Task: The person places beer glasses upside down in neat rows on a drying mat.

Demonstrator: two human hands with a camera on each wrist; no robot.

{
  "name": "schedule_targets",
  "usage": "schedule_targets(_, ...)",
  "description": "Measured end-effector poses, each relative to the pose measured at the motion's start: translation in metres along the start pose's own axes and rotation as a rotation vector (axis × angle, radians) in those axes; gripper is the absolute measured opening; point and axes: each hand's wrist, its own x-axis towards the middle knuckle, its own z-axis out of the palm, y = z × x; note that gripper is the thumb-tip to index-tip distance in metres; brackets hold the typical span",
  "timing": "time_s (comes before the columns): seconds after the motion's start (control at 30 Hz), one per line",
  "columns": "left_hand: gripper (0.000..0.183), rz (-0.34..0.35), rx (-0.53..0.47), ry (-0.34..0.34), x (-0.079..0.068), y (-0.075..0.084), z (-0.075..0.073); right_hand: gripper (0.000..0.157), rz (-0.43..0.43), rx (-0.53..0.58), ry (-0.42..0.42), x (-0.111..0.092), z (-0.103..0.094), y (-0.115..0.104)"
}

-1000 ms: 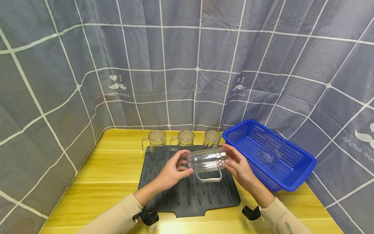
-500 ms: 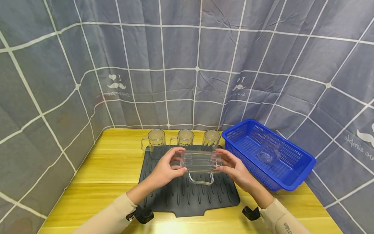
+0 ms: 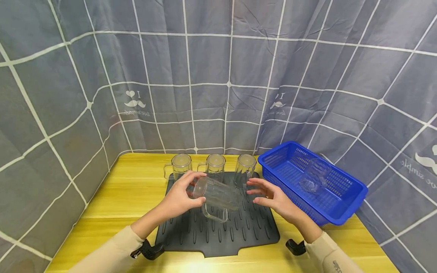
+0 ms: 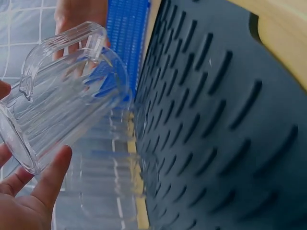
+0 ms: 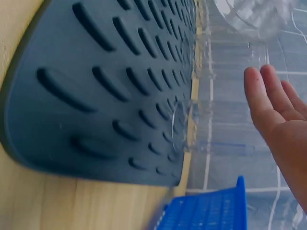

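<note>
My left hand grips a clear glass mug round its base end, above the dark drying mat. The mug tilts with its mouth down to the right and its handle toward me in the head view. My right hand is off the mug, fingers spread and apart from it, over the mat's right side. Behind the hands, three more glass mugs stand upside down in a row along the mat's far edge: a left mug, a middle mug and a right mug.
A blue plastic basket stands at the right on the wooden table, with another glass mug lying in it. A grey grid-patterned curtain hangs round the back and sides.
The right hand has let go of the mug. The left hand has moved left with it, and the mug's mouth end has swung downward.
</note>
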Motion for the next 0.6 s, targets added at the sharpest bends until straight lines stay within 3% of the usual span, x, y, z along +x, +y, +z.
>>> schedule_targets(0.33,0.061,0.016,0.188,-0.020,0.002,-0.002,-0.028,0.052,0.016,-0.072,0.035,-0.005,-0.013,0.001)
schedule_targets(0.6,0.060,0.027,0.296,0.014,0.000,-0.004,-0.043,0.050,0.023,-0.087,0.063,-0.007,-0.019,0.003)
